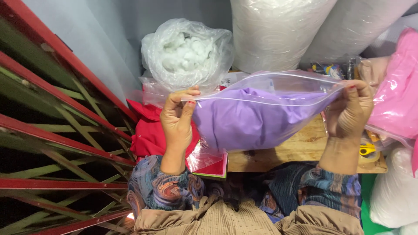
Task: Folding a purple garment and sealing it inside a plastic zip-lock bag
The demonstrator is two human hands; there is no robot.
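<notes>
I hold a clear zip-top plastic bag (pixel 265 87) stretched between both hands above a wooden board (pixel 300 150). Folded purple fabric (pixel 252 119) fills the bag. My left hand (pixel 177 119) pinches the bag's left corner at the zip strip. At the right corner, my right hand (pixel 348 111) grips the same strip. The bag's mouth stands slightly apart along the top.
An open clear bag of white stuffing (pixel 187 54) sits behind my left hand, over red fabric (pixel 150 130). Large white wrapped rolls (pixel 278 30) stand at the back. Pink fabric in plastic (pixel 396 95) lies right. Yellow-handled scissors (pixel 368 150) rest on the board. A red-and-green metal frame (pixel 56 143) fills the left.
</notes>
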